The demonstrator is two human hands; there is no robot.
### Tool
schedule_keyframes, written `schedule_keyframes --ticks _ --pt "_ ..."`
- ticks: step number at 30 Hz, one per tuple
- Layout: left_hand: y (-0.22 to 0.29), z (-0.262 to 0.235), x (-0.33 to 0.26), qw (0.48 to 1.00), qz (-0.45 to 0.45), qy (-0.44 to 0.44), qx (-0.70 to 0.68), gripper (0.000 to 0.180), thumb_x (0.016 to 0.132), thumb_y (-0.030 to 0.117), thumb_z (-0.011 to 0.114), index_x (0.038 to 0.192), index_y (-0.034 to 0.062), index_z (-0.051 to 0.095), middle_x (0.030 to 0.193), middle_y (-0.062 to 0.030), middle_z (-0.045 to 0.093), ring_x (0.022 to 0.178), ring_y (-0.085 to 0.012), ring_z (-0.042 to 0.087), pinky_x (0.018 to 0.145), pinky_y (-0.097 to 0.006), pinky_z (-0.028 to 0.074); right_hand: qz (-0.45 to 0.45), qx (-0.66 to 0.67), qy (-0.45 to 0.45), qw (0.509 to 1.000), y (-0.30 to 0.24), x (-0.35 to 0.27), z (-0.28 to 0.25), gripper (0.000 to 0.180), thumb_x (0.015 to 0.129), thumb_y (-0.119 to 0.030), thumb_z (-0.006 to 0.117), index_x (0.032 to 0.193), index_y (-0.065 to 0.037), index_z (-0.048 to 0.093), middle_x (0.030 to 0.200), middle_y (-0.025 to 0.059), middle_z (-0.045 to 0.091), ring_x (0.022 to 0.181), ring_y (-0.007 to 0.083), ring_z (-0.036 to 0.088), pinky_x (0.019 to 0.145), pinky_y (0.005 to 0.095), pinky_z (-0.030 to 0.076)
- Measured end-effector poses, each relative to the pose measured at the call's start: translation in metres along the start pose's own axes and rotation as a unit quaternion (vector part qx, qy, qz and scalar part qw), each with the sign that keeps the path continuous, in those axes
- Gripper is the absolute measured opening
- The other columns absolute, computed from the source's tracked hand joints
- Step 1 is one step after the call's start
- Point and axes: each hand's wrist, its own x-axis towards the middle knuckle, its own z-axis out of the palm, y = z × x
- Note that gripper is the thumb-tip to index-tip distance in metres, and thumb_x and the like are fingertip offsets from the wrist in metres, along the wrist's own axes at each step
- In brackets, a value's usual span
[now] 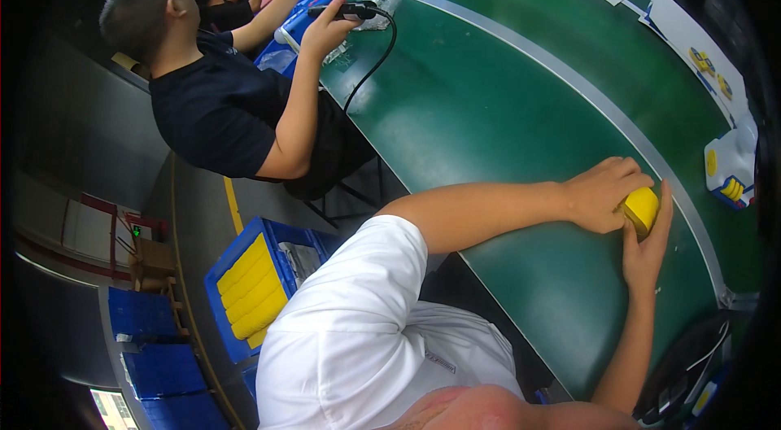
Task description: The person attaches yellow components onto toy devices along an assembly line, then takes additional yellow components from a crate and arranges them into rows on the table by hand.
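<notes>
- One yellow piece (641, 209) is held between the left hand (604, 196) and the right hand (645, 255), above the right part of the green table (488, 121).
- Left fingers are bent around the piece's upper and left sides; how hard they press, I cannot tell.
- Right thumb and fingers are spread narrowly, just far enough apart to hold the piece from below and from the right.
- Beyond the hands, near the right edge of the view, stands a white container (733, 157) with yellow parts on it.
- To the left, a co-worker (224, 104) in a dark shirt sits at the same table, the near hand gripping a black tool (346, 12) with a cable (390, 48), the other hand raised with curled fingers.
- Beside that tool lies a clear plastic bag (382, 5).
- Behind the white sleeve (350, 300), a blue crate (224, 324) holds rows of yellow bundles (250, 288).
- More blue boxes (167, 369) are stacked at lower left.
</notes>
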Motion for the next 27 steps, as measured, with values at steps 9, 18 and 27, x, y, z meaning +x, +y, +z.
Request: schedule_keyframes --ticks 9,18,27 --pt "0.005 -0.002 0.003 0.999 0.026 0.011 -0.03 0.053 0.069 0.011 0.068 0.12 0.0039 0.053 0.12 -0.0182 0.052 0.115 -0.0378 0.048 0.103 -0.046 0.038 0.032 0.092 -0.037 0.995 -0.009 0.0 -0.003 0.077 0.085 -0.002 0.065 0.152 -0.004 0.028 0.151 0.0167 0.037 0.136 0.0299 0.042 0.112 0.0387 0.034" --pt "0.001 -0.005 0.003 0.997 -0.001 0.03 -0.075 0.039 0.081 0.018 0.065 0.117 0.0035 0.057 0.112 -0.0154 0.059 0.109 -0.035 0.053 0.1 -0.046 0.039 0.095 0.207 -0.037 0.973 -0.003 0.002 -0.005 0.059 0.089 -0.008 0.066 0.144 -0.004 0.044 0.134 0.0147 0.056 0.12 0.0231 0.056 0.103 0.0337 0.044" --pt "0.001 -0.008 0.007 0.986 -0.054 0.041 -0.15 0.024 0.085 0.01 0.06 0.108 0.0027 0.063 0.105 -0.0153 0.061 0.097 -0.0339 0.059 0.085 -0.04 0.05 0.109 0.207 -0.025 0.972 0.004 -0.001 -0.004 0.062 0.083 -0.002 0.067 0.142 -0.003 0.047 0.135 0.0139 0.056 0.12 0.0232 0.056 0.104 0.0336 0.043"
